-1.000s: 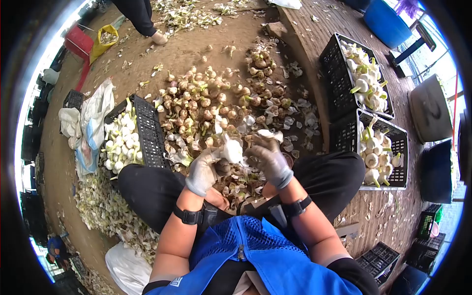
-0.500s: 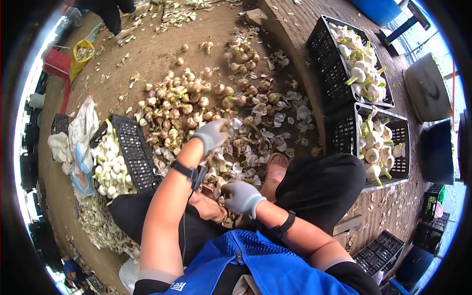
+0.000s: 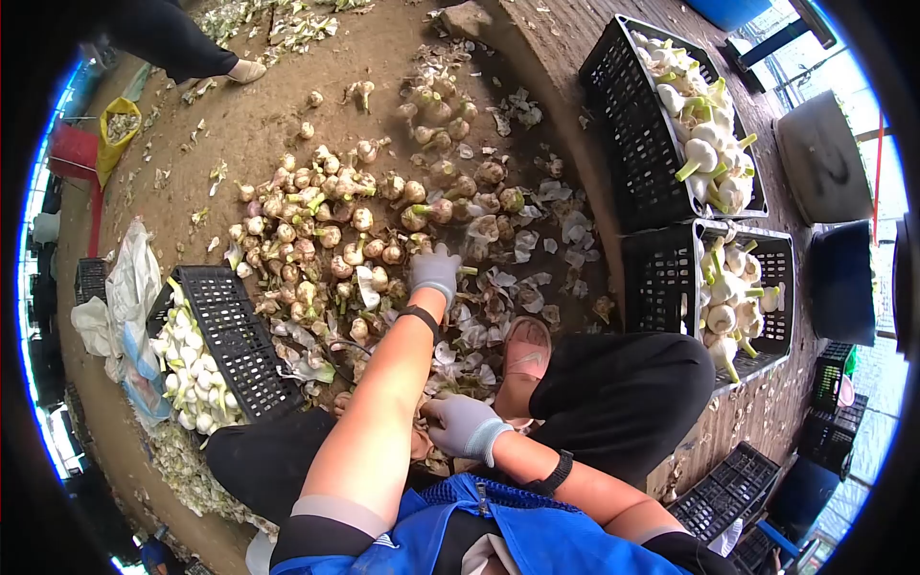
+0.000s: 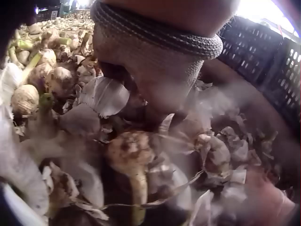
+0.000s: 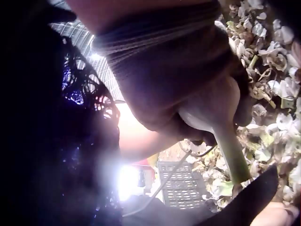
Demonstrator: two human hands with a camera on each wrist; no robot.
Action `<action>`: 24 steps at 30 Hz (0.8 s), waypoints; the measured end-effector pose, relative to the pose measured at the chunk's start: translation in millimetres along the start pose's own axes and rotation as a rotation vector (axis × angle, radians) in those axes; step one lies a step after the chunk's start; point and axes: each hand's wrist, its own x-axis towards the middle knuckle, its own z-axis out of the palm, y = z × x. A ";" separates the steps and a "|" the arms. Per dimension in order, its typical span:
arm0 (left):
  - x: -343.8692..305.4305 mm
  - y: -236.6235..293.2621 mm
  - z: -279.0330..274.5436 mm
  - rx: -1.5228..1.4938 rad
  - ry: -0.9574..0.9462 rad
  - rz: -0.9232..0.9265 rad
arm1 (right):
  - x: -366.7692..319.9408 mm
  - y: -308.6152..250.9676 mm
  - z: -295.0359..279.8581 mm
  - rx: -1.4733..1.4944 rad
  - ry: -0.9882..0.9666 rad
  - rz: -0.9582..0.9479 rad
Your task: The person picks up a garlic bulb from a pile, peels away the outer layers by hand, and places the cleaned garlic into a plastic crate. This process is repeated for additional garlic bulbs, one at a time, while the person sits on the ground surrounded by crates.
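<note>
My gloved left hand [image 3: 436, 273] reaches down into the heap of unpeeled garlic [image 3: 326, 230], its back facing up and its fingertips hidden. A short green stem pokes out beside it. In the left wrist view, a dirt-speckled garlic bulb [image 4: 131, 153] with a pale stem lies below that hand among loose skins [image 4: 108, 96]; I cannot tell whether the fingers hold anything. Close to my body, my gloved right hand [image 3: 465, 428] grips a smooth white garlic bulb [image 5: 216, 103]. The bulb's green stem sticks out past the fingers in the right wrist view.
Black crates of white garlic stand on the right, one farther away [image 3: 642, 125] and one nearer [image 3: 661, 278]. Another black crate [image 3: 235, 335] tilts at the left, beside white sacks [image 3: 139, 278]. My sandalled foot [image 3: 525, 359] sits among peelings. Another person's leg [image 3: 182, 43] shows at the far left.
A second ago both hands were together at a white bulb. They have parted: the left has stretched forward to the heap, while the right has drawn back near my body. The view has shifted.
</note>
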 end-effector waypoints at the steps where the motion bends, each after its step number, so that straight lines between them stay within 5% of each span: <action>1: -2.0 -3.8 0.2 0.003 0.004 -0.001 | -0.7 0.2 -0.3 -0.009 0.009 -0.018; 3: -9.8 -10.3 -0.4 -0.273 0.020 -0.093 | -4.2 -0.3 -3.8 -0.035 0.001 -0.020; 5: -17.5 -26.6 7.2 -0.423 0.070 -0.120 | -2.9 7.5 0.0 0.020 0.335 -0.132; 7: -24.7 -47.8 20.4 -1.213 -0.046 -0.171 | -1.0 2.6 -9.4 0.307 0.481 -0.034; 8: -76.6 -37.0 -28.3 -1.579 -0.069 -0.278 | 8.6 12.3 -3.7 0.455 0.592 -0.035; 11: -129.7 -51.4 -31.9 -2.025 -0.011 0.250 | 6.2 0.0 -12.7 0.807 0.743 -0.107; 13: -172.0 -55.8 -33.8 -1.940 0.049 0.261 | 7.8 2.7 -14.6 0.890 0.606 -0.143; 15: -219.4 -40.3 -64.3 -1.899 0.190 0.156 | 6.0 -5.0 -6.6 0.899 0.731 -0.381; 20: -261.6 -27.1 -74.9 -2.112 0.316 0.253 | -8.0 -8.5 3.0 0.716 0.755 -0.533; 22: -272.9 -22.4 -78.0 -2.004 0.392 0.277 | -20.7 -15.7 1.6 0.261 0.900 -0.691; 24: -285.8 -19.9 -82.2 -1.931 0.434 0.263 | -27.2 -22.0 -0.5 0.124 0.961 -0.728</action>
